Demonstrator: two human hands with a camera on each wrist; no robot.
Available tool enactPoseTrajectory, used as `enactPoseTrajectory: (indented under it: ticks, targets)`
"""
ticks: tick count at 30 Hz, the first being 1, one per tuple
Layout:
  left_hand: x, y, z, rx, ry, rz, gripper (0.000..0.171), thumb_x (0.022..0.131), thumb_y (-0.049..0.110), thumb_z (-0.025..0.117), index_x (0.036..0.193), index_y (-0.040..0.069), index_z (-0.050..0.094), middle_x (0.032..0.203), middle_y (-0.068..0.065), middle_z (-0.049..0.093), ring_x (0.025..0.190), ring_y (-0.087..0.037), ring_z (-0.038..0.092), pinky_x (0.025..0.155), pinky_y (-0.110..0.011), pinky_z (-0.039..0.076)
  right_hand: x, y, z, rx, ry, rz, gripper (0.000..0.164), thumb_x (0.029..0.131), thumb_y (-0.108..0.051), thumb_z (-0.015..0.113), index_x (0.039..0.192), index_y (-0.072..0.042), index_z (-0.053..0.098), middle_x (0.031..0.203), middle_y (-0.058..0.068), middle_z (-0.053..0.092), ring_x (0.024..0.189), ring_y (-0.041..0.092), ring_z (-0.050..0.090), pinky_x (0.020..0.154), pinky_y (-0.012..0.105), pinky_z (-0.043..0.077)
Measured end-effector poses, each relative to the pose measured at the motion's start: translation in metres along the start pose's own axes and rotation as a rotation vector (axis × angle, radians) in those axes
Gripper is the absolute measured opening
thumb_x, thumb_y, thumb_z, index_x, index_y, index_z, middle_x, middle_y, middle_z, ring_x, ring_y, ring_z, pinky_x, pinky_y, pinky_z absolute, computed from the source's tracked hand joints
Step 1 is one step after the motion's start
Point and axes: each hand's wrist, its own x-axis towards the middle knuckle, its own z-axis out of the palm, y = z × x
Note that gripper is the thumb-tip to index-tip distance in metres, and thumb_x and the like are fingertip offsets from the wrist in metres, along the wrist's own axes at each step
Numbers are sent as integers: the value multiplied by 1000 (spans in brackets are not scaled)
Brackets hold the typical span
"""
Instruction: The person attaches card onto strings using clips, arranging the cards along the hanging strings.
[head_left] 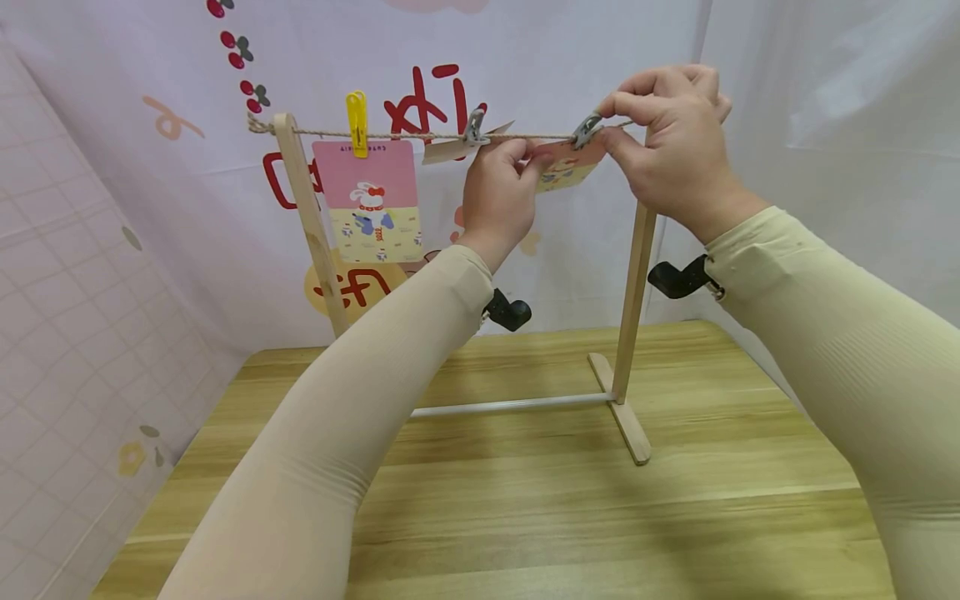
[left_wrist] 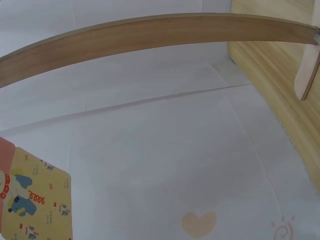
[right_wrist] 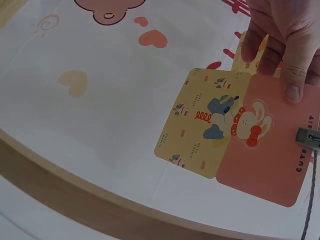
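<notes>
My left hand (head_left: 498,192) pinches the edge of a pink and yellow card (head_left: 567,167) with a rabbit on it. In the right wrist view, the left thumb (right_wrist: 294,75) presses on the pink half of this card. A grey clothespin (head_left: 587,131) sits on the twine (head_left: 525,136) at the card's top edge. My right hand (head_left: 671,146) has its thumb and index finger pinching the upper end of that clothespin. Part of the card also shows in the left wrist view.
A yellow clothespin (head_left: 357,125) holds another rabbit card (head_left: 371,200) at the left. A second grey clothespin (head_left: 474,129) holds a tilted card (head_left: 442,151) mid-line. The twine runs between wooden posts (head_left: 633,292) standing on a wood-grain table (head_left: 525,500), before a printed white cloth.
</notes>
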Motion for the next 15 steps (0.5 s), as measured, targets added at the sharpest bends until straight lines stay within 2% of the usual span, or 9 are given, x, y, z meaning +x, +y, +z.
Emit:
enactPoseTrajectory:
  ticks: [9, 15]
  targets:
    - [-2, 1, -2, -6, -17, -15, 23, 100, 33, 71, 111, 15, 78, 110, 0, 70, 96, -12, 54, 79, -22, 44, 0, -2, -1, 5, -21, 21, 18, 99, -15, 72, 113, -8, 80, 129, 9, 63, 137, 28, 30, 111, 46, 10]
    - [-2, 1, -2, -5, -19, -17, 23, 100, 34, 71, 111, 15, 78, 111, 0, 70, 99, -12, 55, 82, -23, 45, -1, -1, -1, 10, -47, 31, 21, 100, -15, 71, 118, -6, 78, 134, 12, 61, 141, 33, 27, 113, 47, 8]
